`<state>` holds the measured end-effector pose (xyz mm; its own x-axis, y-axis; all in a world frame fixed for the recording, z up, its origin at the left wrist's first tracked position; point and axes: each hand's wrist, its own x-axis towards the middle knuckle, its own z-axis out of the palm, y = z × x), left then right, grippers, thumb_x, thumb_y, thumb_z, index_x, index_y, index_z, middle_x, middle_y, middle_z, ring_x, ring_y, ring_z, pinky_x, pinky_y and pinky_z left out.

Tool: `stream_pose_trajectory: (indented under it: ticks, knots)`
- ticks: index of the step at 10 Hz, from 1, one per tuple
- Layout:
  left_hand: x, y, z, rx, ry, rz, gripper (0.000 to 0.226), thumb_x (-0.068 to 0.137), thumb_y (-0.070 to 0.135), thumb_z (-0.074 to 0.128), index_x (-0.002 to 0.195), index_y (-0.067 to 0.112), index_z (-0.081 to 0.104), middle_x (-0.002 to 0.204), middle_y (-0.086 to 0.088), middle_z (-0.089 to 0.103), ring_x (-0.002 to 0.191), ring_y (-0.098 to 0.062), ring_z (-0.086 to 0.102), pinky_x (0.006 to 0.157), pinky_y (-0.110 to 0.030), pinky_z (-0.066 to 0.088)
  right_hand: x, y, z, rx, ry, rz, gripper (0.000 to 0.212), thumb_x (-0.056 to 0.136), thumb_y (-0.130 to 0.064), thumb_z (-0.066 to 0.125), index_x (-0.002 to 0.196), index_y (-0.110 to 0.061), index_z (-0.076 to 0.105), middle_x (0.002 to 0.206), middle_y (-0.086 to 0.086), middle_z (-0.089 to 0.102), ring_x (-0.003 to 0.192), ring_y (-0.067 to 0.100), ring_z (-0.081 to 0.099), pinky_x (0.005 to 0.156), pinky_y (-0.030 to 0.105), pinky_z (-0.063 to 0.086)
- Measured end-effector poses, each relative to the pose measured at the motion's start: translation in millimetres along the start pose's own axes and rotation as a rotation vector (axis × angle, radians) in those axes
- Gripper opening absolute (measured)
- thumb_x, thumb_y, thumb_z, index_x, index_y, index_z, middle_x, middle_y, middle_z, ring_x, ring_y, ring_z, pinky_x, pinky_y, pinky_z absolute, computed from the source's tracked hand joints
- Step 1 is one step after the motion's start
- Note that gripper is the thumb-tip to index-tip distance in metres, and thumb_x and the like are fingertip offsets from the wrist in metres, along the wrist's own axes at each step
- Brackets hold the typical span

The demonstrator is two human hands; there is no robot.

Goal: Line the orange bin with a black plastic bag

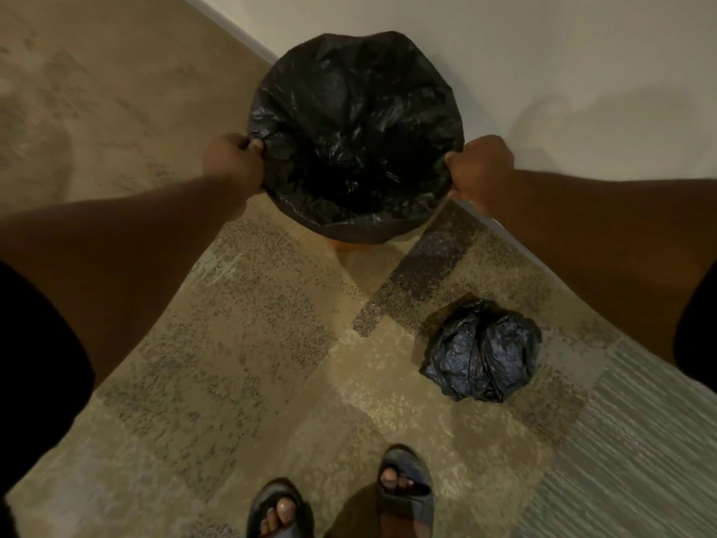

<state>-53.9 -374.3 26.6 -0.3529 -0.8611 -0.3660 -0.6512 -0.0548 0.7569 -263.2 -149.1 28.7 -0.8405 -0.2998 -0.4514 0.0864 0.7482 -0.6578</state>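
The orange bin [346,242] stands far ahead against the wall, showing only as a sliver under the black plastic bag [355,137] draped over its mouth; the left hand [232,165] pinches the bag's left edge, the right hand [479,170] grips its right edge; both sit level at opposite sides, equally near, so the likely move is pulling the hem straight down

I saw a patchy tan and gray rug [271,343] on the floor. Past the rug ran a plain white wall [543,52]. Left of the rug lay soft beige carpet [97,91]. The light was dim and warm.
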Motion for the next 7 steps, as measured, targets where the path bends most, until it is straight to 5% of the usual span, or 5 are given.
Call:
stream_pose_trajectory:
  ticks: [1, 2, 3, 5, 7]
  knots:
    - [-1, 0, -2, -0.012, -0.054, -0.018, 0.031, 0.102, 0.029, 0.050, 0.118, 0.009, 0.067, 0.104, -0.010, 0.067, 0.091, -0.026, 0.067, 0.069, -0.035, 0.060, -3, 0, -1, -0.118, 0.028, -0.043, 0.033, 0.098, -0.030, 0.056, 0.107, 0.001, 0.063, 0.102, 0.016, 0.066, 0.090, 0.028, 0.067, 0.064, 0.029, 0.054]
    - [-5, -6, -4, -0.022, -0.084, -0.022, 0.039, 0.101, 0.038, 0.048, 0.128, 0.014, 0.063, 0.119, -0.010, 0.067, 0.103, -0.029, 0.067, 0.080, -0.039, 0.059, -16, 1, -2, -0.283, 0.123, -0.153, 0.052, 0.101, -0.043, 0.048, 0.127, 0.002, 0.055, 0.130, 0.021, 0.060, 0.121, 0.037, 0.057, 0.096, 0.038, 0.045]
    - [-16, -6, -6, 0.112, -0.065, 0.053, 0.048, 0.103, 0.040, 0.043, 0.143, 0.014, 0.048, 0.140, -0.011, 0.056, 0.126, -0.031, 0.054, 0.088, -0.030, 0.044, -32, -2, -5, -0.359, 0.143, -0.245, 0.065, 0.100, -0.051, 0.044, 0.144, -0.004, 0.038, 0.142, 0.022, 0.048, 0.131, 0.040, 0.046, 0.105, 0.042, 0.038]
    - [-45, 12, -17, 0.227, -0.008, 0.246, 0.070, 0.103, 0.042, 0.039, 0.157, 0.009, 0.008, 0.165, -0.015, 0.012, 0.152, -0.033, 0.014, 0.121, -0.050, 0.020, -66, -23, -15, -0.573, 0.152, -0.489, 0.077, 0.094, -0.058, 0.047, 0.153, -0.014, 0.025, 0.146, 0.019, 0.039, 0.130, 0.040, 0.040, 0.100, 0.052, 0.040]
    - [-72, 68, -32, 0.230, 0.020, 0.400, 0.073, 0.105, 0.040, 0.034, 0.157, 0.001, 0.002, 0.165, -0.021, -0.004, 0.153, -0.033, -0.002, 0.122, -0.038, 0.004, -100, -78, -43, -0.676, 0.207, -0.662, 0.082, 0.094, -0.063, 0.042, 0.157, -0.017, 0.017, 0.161, 0.016, 0.024, 0.146, 0.036, 0.023, 0.110, 0.055, 0.029]
